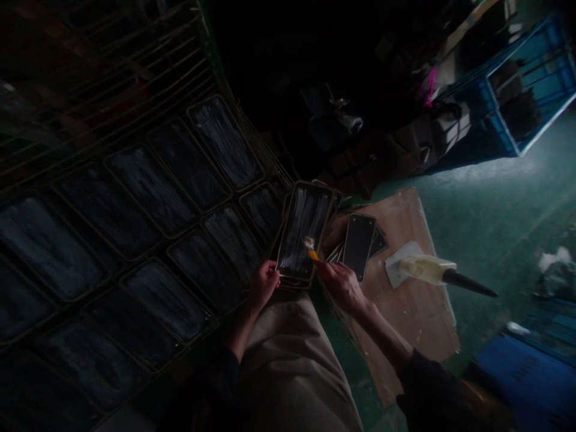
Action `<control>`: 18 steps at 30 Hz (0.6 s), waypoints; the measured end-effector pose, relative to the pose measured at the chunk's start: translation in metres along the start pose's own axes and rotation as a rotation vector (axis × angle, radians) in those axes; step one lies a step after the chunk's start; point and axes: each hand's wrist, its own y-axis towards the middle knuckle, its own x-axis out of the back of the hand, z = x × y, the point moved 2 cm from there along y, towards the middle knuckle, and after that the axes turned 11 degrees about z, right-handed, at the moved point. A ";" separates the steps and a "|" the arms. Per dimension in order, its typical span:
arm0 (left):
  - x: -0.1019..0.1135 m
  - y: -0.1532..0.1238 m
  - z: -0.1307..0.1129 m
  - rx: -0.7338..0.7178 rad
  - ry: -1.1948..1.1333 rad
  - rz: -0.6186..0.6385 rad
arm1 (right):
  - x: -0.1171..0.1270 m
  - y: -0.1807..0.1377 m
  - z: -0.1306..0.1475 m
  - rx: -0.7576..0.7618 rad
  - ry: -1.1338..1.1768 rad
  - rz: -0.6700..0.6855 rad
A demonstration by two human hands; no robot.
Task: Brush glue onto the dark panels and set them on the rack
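My left hand (264,282) pinches the lower left corner of a dark rectangular plate (303,225) with rounded corners and a pale rim. More such plates lie beneath it in a stack. Closed around the yellow-orange handle of a small brush (310,247), my right hand (341,283) rests over the plate's lower right part. The pale brush head meets the plate's surface, which carries whitish lengthwise streaks. Just right of my right hand, smaller dark plates (359,246) with light dots at the corners lie on a wooden board (418,324).
Rows of streaked dark plates (155,189) cover a wire rack (180,78) on the left. A squeeze bottle (425,270) with a dark nozzle lies on the board. Blue crates (504,144) stand at the upper right; a blue box (526,369) sits lower right on the green floor (477,222).
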 end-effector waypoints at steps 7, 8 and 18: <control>0.001 -0.001 0.001 0.004 -0.073 0.011 | -0.035 -0.026 0.033 -0.108 0.186 0.069; 0.001 -0.001 0.001 0.005 -0.078 0.013 | -0.034 -0.025 0.036 -0.132 0.243 0.059; 0.001 0.002 -0.002 0.002 -0.072 0.062 | -0.016 -0.001 -0.018 -0.290 0.484 -0.237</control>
